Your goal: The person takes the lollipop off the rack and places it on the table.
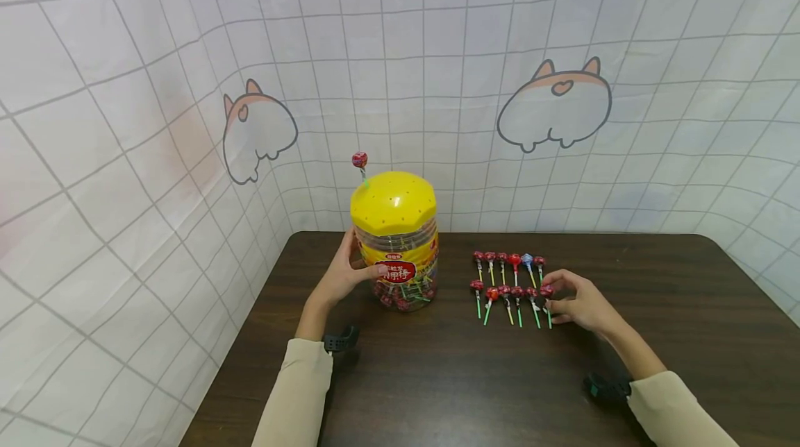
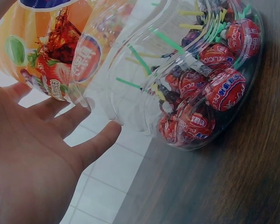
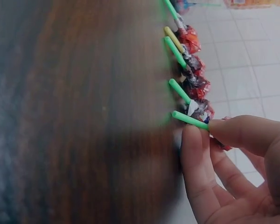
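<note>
My left hand (image 1: 342,279) holds a clear plastic candy jar (image 1: 406,273) by its left side, thumb across the front label and fingers reaching round behind. Red-wrapped lollipops (image 2: 226,88) fill the jar's bottom. Its yellow lid (image 1: 394,203) is on, and one lollipop (image 1: 359,160) stands upright at the lid's left. To the right, my right hand (image 1: 578,303) pinches the green stick of a lollipop (image 3: 191,120) between thumb and fingers. That lollipop is at the right end of the front row, its head partly hidden by the hand in the right wrist view.
Two rows of lollipops lie on the dark wooden table (image 1: 437,377); the back row includes a blue one (image 1: 528,259) and a bright red one (image 1: 514,259). A white gridded curtain (image 1: 425,86) borders the table behind and at the left.
</note>
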Action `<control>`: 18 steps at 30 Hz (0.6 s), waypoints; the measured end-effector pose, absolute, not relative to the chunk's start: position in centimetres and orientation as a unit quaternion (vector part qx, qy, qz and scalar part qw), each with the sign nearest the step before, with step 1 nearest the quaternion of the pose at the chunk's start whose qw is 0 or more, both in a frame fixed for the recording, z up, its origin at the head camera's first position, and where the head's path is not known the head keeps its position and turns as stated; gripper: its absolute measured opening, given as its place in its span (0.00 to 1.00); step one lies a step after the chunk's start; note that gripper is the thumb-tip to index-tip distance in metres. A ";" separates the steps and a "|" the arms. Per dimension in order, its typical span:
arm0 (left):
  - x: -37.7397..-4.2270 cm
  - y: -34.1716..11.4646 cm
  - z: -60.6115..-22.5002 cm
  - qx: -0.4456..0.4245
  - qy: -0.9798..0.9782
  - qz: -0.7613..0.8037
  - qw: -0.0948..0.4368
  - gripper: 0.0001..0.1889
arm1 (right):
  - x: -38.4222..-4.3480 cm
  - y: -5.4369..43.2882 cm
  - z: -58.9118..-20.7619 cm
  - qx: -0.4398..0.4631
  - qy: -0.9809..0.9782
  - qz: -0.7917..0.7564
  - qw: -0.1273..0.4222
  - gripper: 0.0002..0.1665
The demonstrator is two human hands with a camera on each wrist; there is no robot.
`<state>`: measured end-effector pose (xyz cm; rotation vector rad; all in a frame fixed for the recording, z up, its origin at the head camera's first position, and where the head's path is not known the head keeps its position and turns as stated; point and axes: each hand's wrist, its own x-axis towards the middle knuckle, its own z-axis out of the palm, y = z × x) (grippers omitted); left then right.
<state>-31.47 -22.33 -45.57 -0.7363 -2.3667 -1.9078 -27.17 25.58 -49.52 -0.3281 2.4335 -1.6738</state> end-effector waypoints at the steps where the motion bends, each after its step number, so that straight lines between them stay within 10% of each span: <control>1: -31.4 -22.3 -45.5 -0.236 -0.757 -0.610 0.007 0.50 | -27.2 25.6 -49.5 -0.113 0.821 -0.554 0.082 0.26; 18: -31.3 -22.2 -45.3 -0.232 -0.759 -0.608 0.010 0.50 | -27.6 26.2 -49.7 -0.143 0.896 -0.418 0.044 0.23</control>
